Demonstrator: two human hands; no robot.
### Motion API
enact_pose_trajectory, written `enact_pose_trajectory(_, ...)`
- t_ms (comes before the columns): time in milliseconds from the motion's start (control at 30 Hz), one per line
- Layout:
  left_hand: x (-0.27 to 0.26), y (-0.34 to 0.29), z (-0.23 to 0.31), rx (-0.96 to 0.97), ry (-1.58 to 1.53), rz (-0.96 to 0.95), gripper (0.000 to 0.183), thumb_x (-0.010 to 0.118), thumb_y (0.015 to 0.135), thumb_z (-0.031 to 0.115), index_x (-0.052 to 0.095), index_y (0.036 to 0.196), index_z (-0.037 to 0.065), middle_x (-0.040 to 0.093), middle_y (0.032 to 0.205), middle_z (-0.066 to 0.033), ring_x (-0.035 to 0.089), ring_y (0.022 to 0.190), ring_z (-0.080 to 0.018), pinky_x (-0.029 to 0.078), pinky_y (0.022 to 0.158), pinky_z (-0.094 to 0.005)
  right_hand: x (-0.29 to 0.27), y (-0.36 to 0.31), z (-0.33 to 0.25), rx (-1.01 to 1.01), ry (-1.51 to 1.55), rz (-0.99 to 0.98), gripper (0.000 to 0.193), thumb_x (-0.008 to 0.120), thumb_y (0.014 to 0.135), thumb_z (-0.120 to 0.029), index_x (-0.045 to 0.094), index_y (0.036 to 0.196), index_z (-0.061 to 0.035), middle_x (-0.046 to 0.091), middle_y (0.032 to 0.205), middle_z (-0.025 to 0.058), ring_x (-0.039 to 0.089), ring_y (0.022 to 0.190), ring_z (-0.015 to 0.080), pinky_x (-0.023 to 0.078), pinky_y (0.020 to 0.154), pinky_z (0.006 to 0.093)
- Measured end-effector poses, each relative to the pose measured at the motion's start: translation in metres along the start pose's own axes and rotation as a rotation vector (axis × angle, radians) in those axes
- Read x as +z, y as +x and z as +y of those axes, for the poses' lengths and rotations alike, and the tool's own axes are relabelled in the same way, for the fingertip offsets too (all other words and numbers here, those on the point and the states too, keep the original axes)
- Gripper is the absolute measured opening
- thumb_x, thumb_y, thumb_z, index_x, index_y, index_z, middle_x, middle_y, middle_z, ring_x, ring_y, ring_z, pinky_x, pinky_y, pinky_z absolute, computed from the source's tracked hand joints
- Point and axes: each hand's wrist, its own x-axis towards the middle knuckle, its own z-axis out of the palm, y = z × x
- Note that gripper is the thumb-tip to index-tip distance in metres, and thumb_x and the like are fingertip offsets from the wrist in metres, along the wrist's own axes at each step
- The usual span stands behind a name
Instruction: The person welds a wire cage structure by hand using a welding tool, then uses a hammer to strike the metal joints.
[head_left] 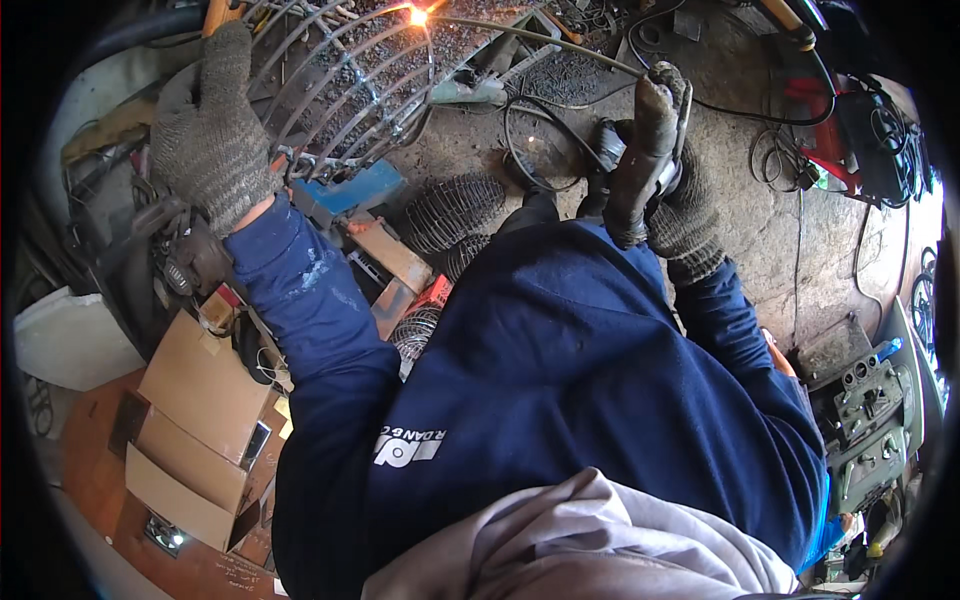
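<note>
My left hand [208, 135], in a grey knitted glove, rests flat on the rim of a round wire cage [345, 85] made of bent steel rods. My right hand [672, 170], also gloved, grips the dark handle of a welding electrode holder [640, 150]. A thin welding rod [530, 38] runs from the holder up and left to the cage. A bright orange spark [418, 15] glows where the rod's tip meets a cage rod. Both sleeves are dark blue.
Smaller wire mesh rolls [455, 210] lie below the cage, beside a blue metal piece [355, 188]. Cardboard boxes [200, 420] sit at lower left. Black cables [770, 150] coil over the dirty floor at right, near a red welding machine [830, 140] and a grey control panel [875, 410].
</note>
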Motion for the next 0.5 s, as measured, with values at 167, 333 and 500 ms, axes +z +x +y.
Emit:
enact_pose_trajectory(167, 0.001, -0.002, 0.005, 0.016, 0.01, 0.014, 0.064, 0.069, 0.072, 0.066, 0.074, 0.088, 0.004, 0.069, 0.071, -0.0085, 0.062, 0.063, -0.0202, 0.047, 0.062, -0.0346, -0.001, 0.003, -0.011, 0.003, -0.035, -0.009, 0.057, 0.071, 0.083, -0.013, 0.045, 0.133, -0.0052, 0.057, 0.119, 0.0061, 0.056, 0.107, 0.0163, 0.046, 0.093, 0.0315)
enact_pose_trajectory(333, -0.002, -0.002, 0.013, -0.047, 0.063, -0.034, 0.061, 0.068, 0.076, 0.061, 0.074, 0.09, 0.002, 0.07, 0.079, -0.0101, 0.062, 0.073, -0.0229, 0.046, 0.069, -0.0364, -0.002, 0.005, -0.015, -0.049, 0.028, -0.022, 0.059, 0.072, 0.082, -0.013, 0.044, 0.134, -0.0052, 0.057, 0.12, 0.0066, 0.056, 0.107, 0.0167, 0.045, 0.094, 0.0316)
enact_pose_trajectory(500, 0.01, 0.014, -0.037, 0.18, -0.132, -0.066, 0.039, 0.058, 0.091, 0.039, 0.068, 0.108, 0.006, 0.069, 0.094, -0.0092, 0.064, 0.078, -0.0227, 0.049, 0.075, -0.0352, 0.001, 0.01, -0.007, 0.165, -0.056, -0.115, 0.048, 0.066, 0.088, -0.013, 0.046, 0.131, -0.0046, 0.059, 0.112, 0.0064, 0.057, 0.102, 0.0167, 0.049, 0.087, 0.0308)
